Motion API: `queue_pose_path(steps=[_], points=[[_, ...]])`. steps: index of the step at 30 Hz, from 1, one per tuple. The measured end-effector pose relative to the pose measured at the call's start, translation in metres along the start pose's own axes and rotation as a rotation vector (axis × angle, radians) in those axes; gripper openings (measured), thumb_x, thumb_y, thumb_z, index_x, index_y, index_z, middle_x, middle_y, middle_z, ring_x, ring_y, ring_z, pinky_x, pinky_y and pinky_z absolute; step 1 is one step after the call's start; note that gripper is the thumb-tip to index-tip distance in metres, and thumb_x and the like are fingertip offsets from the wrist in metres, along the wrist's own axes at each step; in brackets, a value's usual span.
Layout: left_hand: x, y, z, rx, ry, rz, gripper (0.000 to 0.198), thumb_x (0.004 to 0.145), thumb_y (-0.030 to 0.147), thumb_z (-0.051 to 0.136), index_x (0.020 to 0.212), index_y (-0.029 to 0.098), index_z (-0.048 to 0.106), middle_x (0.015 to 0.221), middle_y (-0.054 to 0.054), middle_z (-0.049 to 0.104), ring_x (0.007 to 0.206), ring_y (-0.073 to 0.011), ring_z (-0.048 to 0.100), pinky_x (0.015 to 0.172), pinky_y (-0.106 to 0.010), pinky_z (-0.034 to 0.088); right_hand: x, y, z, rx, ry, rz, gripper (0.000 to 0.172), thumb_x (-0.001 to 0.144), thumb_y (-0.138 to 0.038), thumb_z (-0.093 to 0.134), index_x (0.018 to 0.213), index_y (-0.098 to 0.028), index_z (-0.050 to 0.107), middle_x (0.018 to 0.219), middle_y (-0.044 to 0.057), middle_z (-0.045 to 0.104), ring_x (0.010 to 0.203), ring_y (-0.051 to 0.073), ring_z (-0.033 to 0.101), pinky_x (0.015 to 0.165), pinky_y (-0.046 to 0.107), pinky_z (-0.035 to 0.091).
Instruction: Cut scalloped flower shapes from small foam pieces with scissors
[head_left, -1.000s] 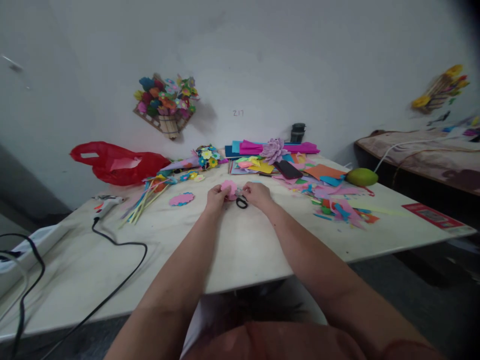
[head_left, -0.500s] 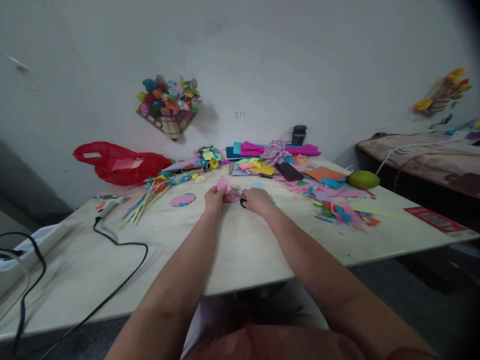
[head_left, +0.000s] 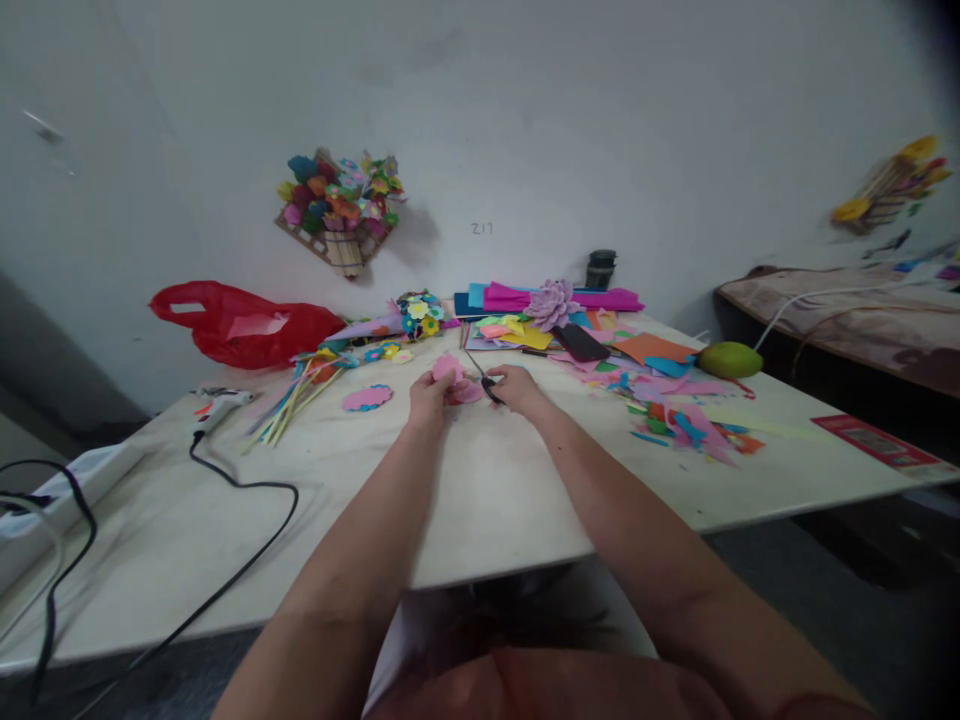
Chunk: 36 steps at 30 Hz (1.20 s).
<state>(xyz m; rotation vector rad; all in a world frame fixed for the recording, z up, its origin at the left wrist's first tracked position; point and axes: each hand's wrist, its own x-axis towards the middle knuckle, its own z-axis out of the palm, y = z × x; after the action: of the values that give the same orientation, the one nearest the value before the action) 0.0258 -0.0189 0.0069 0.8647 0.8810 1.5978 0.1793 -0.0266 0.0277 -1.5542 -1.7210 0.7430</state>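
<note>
Scissors [head_left: 491, 390] have swung round in the right hand [head_left: 517, 388]; blades now point to the surface's [head_left: 506, 490] far side. Right fingers grip the handles; left hand's [head_left: 427, 398] fingers pinch the scalloped pink paper [head_left: 448, 367] between both hands. For clean cuts, probably turn the paper, fingertips clear.

The scissors [head_left: 491, 389] in my right hand [head_left: 520, 388] are now turned, their blades showing and pointing far and slightly left.
</note>
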Motion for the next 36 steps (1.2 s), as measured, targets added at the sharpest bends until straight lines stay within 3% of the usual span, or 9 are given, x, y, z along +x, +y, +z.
queue_pose_path(steps=[3,7,12,21,36], points=[[-0.001,0.000,0.002,-0.016,-0.018,-0.010,0.019,0.067,0.014,0.074,0.080,0.010,0.061,0.070,-0.008,0.069,0.058,-0.0158,0.067,0.056,-0.024,0.054,-0.001,-0.003,0.000,0.281,-0.045,0.096,0.038,0.082,-0.015,0.060,0.120,-0.012,0.060,0.071,0.004,0.069,0.044,0.008,0.056,0.034,0.016,0.029],[-0.004,0.003,0.004,-0.029,-0.043,-0.039,0.015,0.069,0.012,0.073,0.079,0.009,0.063,0.069,-0.008,0.069,0.059,-0.0148,0.067,0.055,-0.022,0.054,0.001,0.000,0.000,0.401,-0.093,0.094,0.025,0.083,-0.016,0.061,0.107,-0.014,0.066,0.057,-0.002,0.060,0.039,0.006,0.050,0.031,0.016,0.022],[-0.004,0.004,0.005,-0.065,-0.039,-0.069,0.012,0.068,0.010,0.074,0.075,0.008,0.064,0.067,-0.008,0.069,0.056,-0.0136,0.065,0.054,-0.021,0.053,0.002,0.007,0.001,0.434,-0.194,0.063,0.015,0.082,-0.025,0.065,0.092,-0.015,0.066,0.054,-0.003,0.057,0.036,0.005,0.047,0.029,0.016,0.021],[-0.003,0.005,0.004,-0.177,-0.007,-0.081,0.012,0.066,0.004,0.072,0.070,0.009,0.063,0.066,-0.005,0.068,0.057,-0.0129,0.066,0.060,-0.022,0.055,-0.009,0.002,-0.006,0.436,-0.340,0.012,0.028,0.083,-0.042,0.062,0.079,-0.015,0.056,0.057,-0.002,0.057,0.037,0.005,0.048,0.028,0.016,0.025],[-0.005,0.008,0.007,-0.213,0.023,-0.124,0.012,0.070,-0.003,0.063,0.071,0.010,0.063,0.061,-0.005,0.066,0.061,-0.0153,0.068,0.058,-0.022,0.056,-0.003,0.014,-0.004,0.445,-0.459,-0.101,0.024,0.089,-0.038,0.051,0.079,-0.016,0.054,0.061,-0.002,0.059,0.041,0.006,0.051,0.031,0.015,0.029]])
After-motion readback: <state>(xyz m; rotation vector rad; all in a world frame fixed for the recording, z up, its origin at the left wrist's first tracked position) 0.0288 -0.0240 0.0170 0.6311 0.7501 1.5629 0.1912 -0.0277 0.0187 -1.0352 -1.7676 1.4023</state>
